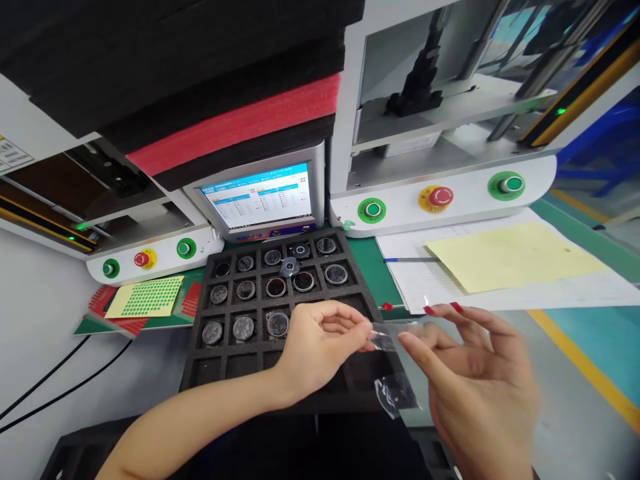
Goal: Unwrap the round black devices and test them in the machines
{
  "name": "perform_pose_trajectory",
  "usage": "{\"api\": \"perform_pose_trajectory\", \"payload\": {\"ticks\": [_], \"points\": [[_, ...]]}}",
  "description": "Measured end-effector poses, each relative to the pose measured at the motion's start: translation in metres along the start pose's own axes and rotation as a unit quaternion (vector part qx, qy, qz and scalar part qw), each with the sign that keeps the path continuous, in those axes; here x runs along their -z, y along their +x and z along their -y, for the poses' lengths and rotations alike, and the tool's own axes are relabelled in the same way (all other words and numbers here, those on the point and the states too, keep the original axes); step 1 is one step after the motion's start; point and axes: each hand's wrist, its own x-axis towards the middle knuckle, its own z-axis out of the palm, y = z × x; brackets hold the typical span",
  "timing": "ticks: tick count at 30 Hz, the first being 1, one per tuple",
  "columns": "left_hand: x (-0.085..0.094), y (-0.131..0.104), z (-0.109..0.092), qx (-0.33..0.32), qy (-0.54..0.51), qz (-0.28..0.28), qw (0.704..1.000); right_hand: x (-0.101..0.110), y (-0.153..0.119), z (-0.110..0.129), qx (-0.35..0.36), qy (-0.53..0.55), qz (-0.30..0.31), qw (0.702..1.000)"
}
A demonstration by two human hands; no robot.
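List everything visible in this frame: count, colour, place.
Foam tray: one, black, centre bench, gridded.
Round parts: about fourteen, dark metallic, in tray cells.
Clear film: one, transparent, between the hands.
Screen: one, blue-white, behind tray.
Push buttons: six, green and red, on two white machines.
Yellow sheet: one, right, on white papers.
Dot sticker sheet: one, yellow-green, left.
Left hand: pinching the film.
Right hand: fingers spread at the film.
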Motion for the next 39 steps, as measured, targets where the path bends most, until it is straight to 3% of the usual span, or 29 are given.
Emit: {"api": "perform_pose_trajectory", "payload": {"ticks": [4,7,9,12,19,25,31,35,39], "points": [[-0.005,0.019,0.018,-0.019,0.031,-0.001,0.999,0.009,0.013,-0.018,0.006,-0.052,-0.015,0.999],[-0.005,0.030,0.033,-0.095,0.149,0.006,0.984,0.019,0.028,-0.037,-0.075,-0.078,0.010,0.994],[-0.005,0.033,0.041,-0.173,0.275,0.025,0.945,0.026,0.035,-0.045,-0.121,-0.082,0.023,0.989],[-0.005,0.037,0.050,-0.250,0.402,0.041,0.880,0.031,0.039,-0.051,-0.125,-0.090,0.025,0.988],[-0.004,0.061,0.040,-0.217,0.432,0.016,0.875,0.020,0.059,-0.065,-0.090,-0.126,0.040,0.987],[-0.001,0.080,0.038,-0.243,0.546,0.010,0.802,0.009,0.076,-0.086,-0.040,-0.203,0.053,0.977],[0.002,0.084,0.043,-0.272,0.580,-0.010,0.768,0.004,0.076,-0.086,0.005,-0.293,0.044,0.955],[0.021,0.081,0.031,-0.270,0.605,-0.015,0.749,0.005,0.078,-0.075,0.044,-0.324,0.033,0.945],[0.063,0.077,0.003,-0.340,0.611,-0.034,0.714,0.015,0.072,-0.055,0.136,-0.348,-0.005,0.927]]}}
